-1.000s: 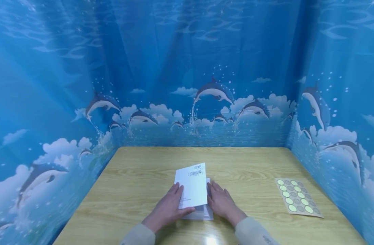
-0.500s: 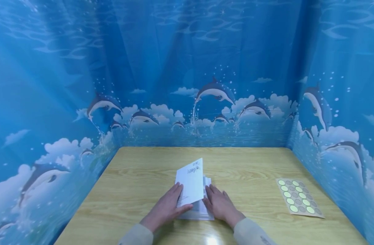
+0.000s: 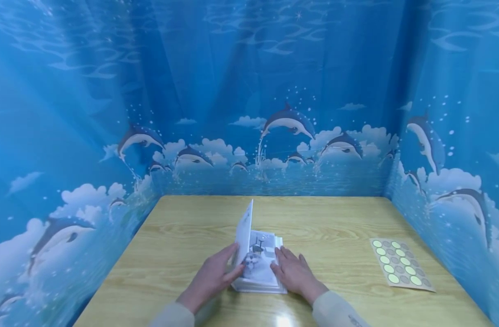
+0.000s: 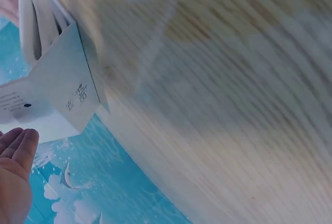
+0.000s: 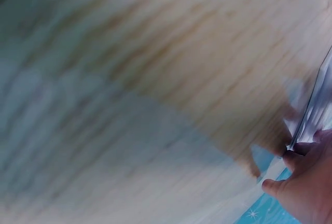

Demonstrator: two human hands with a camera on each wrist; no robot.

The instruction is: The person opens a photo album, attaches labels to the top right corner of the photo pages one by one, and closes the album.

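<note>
Head view: the booklet (image 3: 259,268) lies mid-worktop (image 3: 184,236), its cover (image 3: 244,227) now swung upright from nearly flat (a picture page bared), left hand (image 3: 212,278) pinching the cover, right hand (image 3: 293,271) flat on the pages' right edge.

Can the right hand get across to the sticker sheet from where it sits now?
Probably yes. The right hand rests on the booklet, and only bare wooden table lies between it and the sticker sheet to its right, though it would have to leave the booklet.
</note>
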